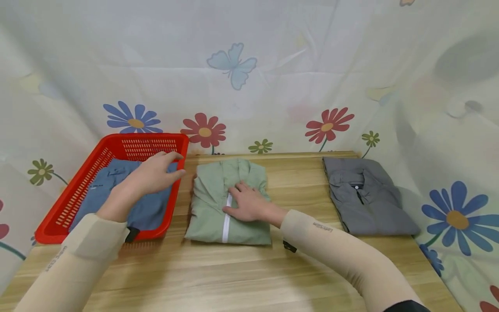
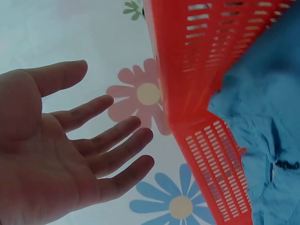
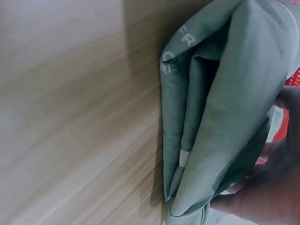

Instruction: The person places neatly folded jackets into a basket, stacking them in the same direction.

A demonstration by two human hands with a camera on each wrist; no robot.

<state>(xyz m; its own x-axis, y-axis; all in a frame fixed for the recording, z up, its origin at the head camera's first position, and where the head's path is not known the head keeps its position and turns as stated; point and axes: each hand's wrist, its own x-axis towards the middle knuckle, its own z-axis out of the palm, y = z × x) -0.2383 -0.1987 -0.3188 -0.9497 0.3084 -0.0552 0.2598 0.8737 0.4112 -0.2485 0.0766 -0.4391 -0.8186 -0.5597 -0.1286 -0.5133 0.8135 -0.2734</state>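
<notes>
By the basket [image 1: 54, 238]: left hand [image 1: 153, 175], released, fingers apart and slightly bent, holding nothing; it hangs near the right rim.
On the green jacket [image 1: 208, 208]: right hand [image 1: 249, 203], grip released, fingers spread and resting on the cloth beside the white zip [image 1: 226, 225].
Green jacket: folded, zip side up, mid-table, just right of the basket.
Basket: red, slotted walls; a folded blue garment [image 1: 150, 212] lies inside.
Table [image 1: 234, 273], far right: a folded grey jacket [image 1: 366, 210], well apart from the green one.
</notes>
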